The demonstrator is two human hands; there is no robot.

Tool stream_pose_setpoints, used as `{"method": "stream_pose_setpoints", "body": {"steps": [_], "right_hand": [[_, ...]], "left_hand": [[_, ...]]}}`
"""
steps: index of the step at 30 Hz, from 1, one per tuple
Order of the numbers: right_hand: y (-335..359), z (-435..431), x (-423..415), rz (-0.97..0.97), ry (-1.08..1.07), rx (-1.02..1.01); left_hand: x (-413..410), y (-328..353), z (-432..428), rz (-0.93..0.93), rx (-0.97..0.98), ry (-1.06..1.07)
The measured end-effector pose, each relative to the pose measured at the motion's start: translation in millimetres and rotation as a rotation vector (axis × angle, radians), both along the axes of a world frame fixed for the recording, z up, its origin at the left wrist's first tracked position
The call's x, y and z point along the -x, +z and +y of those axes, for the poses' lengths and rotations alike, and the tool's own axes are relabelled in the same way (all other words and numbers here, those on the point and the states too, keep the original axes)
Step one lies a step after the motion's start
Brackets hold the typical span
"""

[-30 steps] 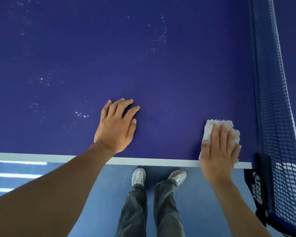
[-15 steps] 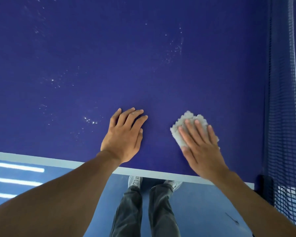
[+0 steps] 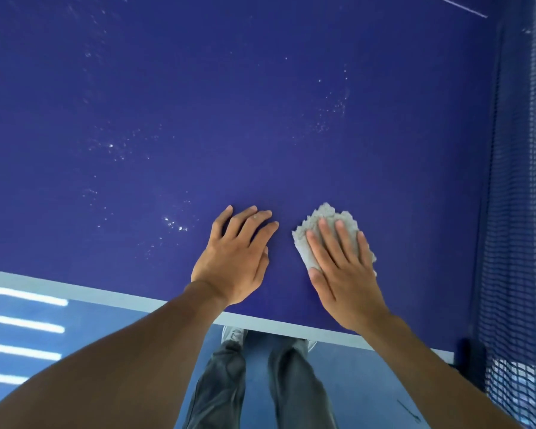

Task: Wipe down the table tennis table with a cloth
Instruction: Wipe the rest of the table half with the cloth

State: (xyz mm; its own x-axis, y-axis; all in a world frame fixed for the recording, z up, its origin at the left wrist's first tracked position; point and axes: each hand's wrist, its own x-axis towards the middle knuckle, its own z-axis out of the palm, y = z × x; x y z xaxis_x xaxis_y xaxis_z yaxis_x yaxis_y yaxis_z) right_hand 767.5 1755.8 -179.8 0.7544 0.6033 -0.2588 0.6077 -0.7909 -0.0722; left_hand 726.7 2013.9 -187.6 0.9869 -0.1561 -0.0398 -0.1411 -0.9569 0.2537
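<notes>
The dark blue table tennis table (image 3: 260, 119) fills most of the view, with a white line along its near edge (image 3: 75, 287). A folded, fluffy grey-white cloth (image 3: 317, 226) lies on the table near that edge. My right hand (image 3: 341, 270) presses flat on the cloth with straight fingers, covering most of it. Just left of it, my left hand (image 3: 235, 258) rests on the bare table surface with fingers spread. White specks (image 3: 175, 224) dot the table left of my left hand, and more specks (image 3: 331, 116) lie farther out.
The dark net (image 3: 514, 212) stands along the right side, its post clamp (image 3: 471, 357) at the table's near right corner. Below the table edge are my legs in grey trousers (image 3: 260, 391) on a blue floor (image 3: 106, 323).
My right hand has slid the cloth leftward from beside the net to close by my left hand, and a little farther from the edge. My left hand stays planted on the table.
</notes>
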Motion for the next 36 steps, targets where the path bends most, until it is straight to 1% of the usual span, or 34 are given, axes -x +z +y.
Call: {"method": "stream_pose_setpoints", "body": {"steps": [2,4,5,9,11,13,16,19,21,23,25,28,30,32,34,36], "right_hand": [[6,-25,-9,0.046,0.036,0.051],[10,-33,-41,0.073,0.005,0.072],[11,-31,-64,0.073,-0.06,0.057],[8,11,-167,-0.011,-0.464,-0.004],[6,48,-205,-0.039,-0.537,0.0],[4,82,-216,-0.032,-0.484,-0.015],[3,101,-183,0.018,-0.234,-0.062],[4,72,-140,0.045,0.042,-0.053],[3,35,-132,0.05,0.124,-0.05],[2,7,-149,0.045,0.045,-0.054],[2,-1,-184,0.019,-0.132,-0.05],[2,21,-240,-0.056,-0.361,-0.052],[2,47,-263,-0.047,-0.447,-0.059],[-1,70,-263,-0.006,-0.401,-0.077],[-4,77,-242,0.001,-0.213,-0.085],[-5,61,-214,-0.023,-0.003,-0.094]], "left_hand": [[0,0,0,0.002,0.004,-0.002],[0,0,0,0.006,0.007,-0.002],[0,-1,0,0.009,0.012,-0.002],[-1,2,1,0.018,0.009,0.001],[-1,3,1,0.016,0.007,0.004],[-1,2,0,0.006,0.009,0.007],[-2,3,-3,-0.013,0.008,0.019],[-1,4,-5,-0.038,-0.003,0.031],[-1,4,-8,-0.046,-0.012,0.034],[-2,4,-10,-0.058,-0.018,0.045],[-6,4,-10,-0.092,-0.011,0.053],[-21,7,-10,-0.157,0.0,0.07],[-39,10,-9,-0.178,-0.002,0.107],[-59,12,-3,-0.179,-0.012,0.156],[-80,13,5,-0.161,-0.039,0.2],[-102,14,14,-0.121,-0.073,0.227]]}}
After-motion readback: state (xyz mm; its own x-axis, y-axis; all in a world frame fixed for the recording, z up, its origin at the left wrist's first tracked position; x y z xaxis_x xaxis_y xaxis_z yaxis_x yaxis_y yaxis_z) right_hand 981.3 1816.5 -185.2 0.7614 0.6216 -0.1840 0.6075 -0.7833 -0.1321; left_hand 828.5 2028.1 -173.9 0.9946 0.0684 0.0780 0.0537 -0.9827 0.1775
